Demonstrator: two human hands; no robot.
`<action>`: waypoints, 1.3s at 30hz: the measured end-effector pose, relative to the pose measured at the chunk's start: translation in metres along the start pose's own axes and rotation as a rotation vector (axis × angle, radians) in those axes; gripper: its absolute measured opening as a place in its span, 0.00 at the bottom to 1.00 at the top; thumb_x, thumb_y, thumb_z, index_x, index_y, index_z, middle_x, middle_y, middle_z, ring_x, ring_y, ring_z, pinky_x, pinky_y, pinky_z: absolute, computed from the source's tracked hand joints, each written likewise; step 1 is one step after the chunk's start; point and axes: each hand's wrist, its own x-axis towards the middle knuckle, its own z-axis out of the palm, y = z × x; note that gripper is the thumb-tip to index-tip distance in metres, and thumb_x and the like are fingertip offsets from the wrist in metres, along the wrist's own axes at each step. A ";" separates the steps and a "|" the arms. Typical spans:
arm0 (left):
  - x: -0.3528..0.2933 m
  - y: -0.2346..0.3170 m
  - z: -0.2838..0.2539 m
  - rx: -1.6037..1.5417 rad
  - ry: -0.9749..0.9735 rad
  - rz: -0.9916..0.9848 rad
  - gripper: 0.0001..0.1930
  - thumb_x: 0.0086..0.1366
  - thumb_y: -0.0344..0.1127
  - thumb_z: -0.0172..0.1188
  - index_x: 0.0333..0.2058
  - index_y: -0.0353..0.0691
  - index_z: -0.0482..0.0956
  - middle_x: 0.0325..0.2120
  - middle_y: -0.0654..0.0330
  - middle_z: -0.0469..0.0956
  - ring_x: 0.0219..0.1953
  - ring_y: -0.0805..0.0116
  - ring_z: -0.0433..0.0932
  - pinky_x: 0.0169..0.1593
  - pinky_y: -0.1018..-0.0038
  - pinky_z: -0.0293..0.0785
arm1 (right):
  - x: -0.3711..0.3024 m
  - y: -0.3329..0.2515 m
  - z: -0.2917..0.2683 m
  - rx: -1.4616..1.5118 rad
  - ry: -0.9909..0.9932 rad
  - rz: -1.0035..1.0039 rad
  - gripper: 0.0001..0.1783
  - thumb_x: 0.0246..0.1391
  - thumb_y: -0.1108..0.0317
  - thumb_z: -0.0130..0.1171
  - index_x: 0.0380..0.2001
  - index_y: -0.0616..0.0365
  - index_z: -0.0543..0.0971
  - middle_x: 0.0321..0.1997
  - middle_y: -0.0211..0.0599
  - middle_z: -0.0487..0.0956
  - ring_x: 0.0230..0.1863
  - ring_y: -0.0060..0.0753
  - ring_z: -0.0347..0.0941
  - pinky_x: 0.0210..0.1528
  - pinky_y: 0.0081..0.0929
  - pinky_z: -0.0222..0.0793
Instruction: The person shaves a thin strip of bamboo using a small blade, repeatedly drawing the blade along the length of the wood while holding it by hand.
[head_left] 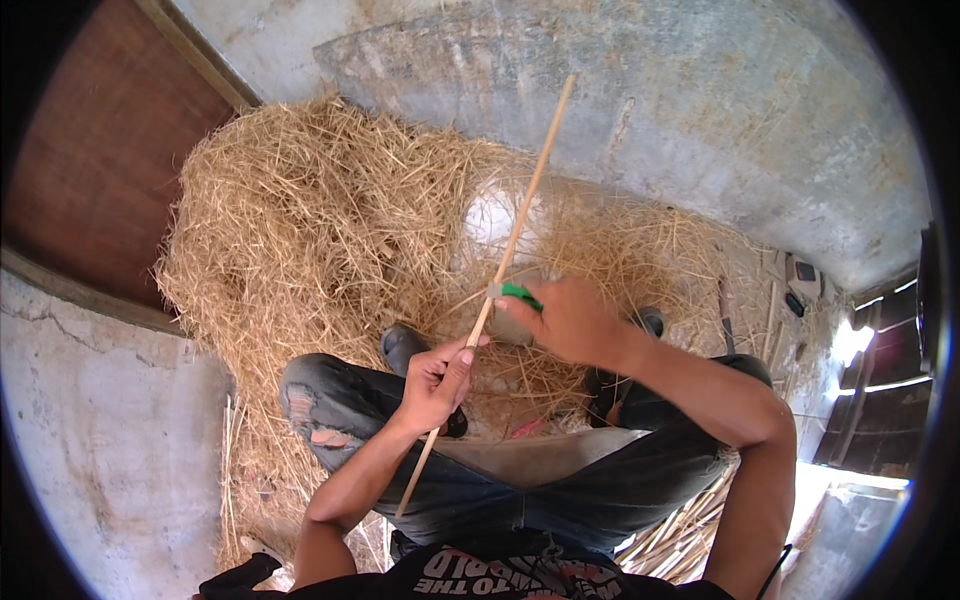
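A long, thin, pale wooden stick [528, 205] slants across the view, from over my lap up toward the grey wall. Low on the stick, my left hand [437, 385] has its fingers wrapped round it. My right hand [577, 318] is closed on a green-handled tool [519, 294]. A small greyish part of this tool touches the stick near its middle, above my left hand. The tool's exact kind is too small to make out, and the right hand is slightly blurred.
A large straw heap [310, 210] lies at the left against the wall, with a white patch [492, 215] beside it. Cut sticks [690, 520] lie by my right leg. Small dark objects [796, 304] are at the far right. A grey wall [720, 130] stands ahead.
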 end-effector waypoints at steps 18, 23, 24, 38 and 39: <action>-0.014 -0.002 0.005 0.171 -0.075 -0.002 0.19 0.76 0.35 0.49 0.59 0.29 0.72 0.12 0.75 0.61 0.14 0.88 0.56 0.19 0.83 0.51 | 0.052 0.088 -0.074 -0.100 0.230 0.425 0.34 0.69 0.44 0.45 0.24 0.65 0.78 0.21 0.54 0.76 0.24 0.55 0.73 0.29 0.47 0.66; -0.009 0.001 -0.001 0.105 0.011 -0.070 0.17 0.74 0.31 0.52 0.58 0.34 0.75 0.18 0.76 0.62 0.21 0.87 0.57 0.24 0.83 0.55 | 0.019 0.039 -0.004 -0.002 0.071 0.055 0.27 0.67 0.46 0.49 0.34 0.62 0.81 0.19 0.55 0.75 0.21 0.54 0.73 0.27 0.47 0.67; -0.009 0.002 -0.004 0.084 0.037 -0.091 0.17 0.74 0.32 0.52 0.58 0.35 0.75 0.18 0.75 0.63 0.21 0.87 0.58 0.24 0.82 0.56 | 0.010 0.018 0.010 0.072 -0.007 -0.015 0.26 0.66 0.46 0.50 0.36 0.60 0.82 0.21 0.55 0.76 0.23 0.56 0.76 0.28 0.48 0.69; -0.017 -0.014 0.002 0.334 -0.006 0.059 0.16 0.71 0.29 0.56 0.55 0.33 0.77 0.17 0.73 0.62 0.21 0.86 0.58 0.23 0.82 0.55 | 0.047 0.141 -0.082 -0.116 0.347 0.390 0.38 0.68 0.39 0.42 0.25 0.66 0.78 0.17 0.53 0.72 0.20 0.55 0.69 0.29 0.46 0.67; -0.016 -0.012 0.005 0.316 -0.007 0.080 0.16 0.71 0.28 0.56 0.55 0.33 0.77 0.17 0.73 0.61 0.21 0.86 0.58 0.23 0.82 0.55 | 0.048 0.148 -0.094 -0.228 0.372 0.346 0.38 0.68 0.39 0.41 0.24 0.67 0.77 0.17 0.53 0.71 0.21 0.54 0.68 0.30 0.46 0.67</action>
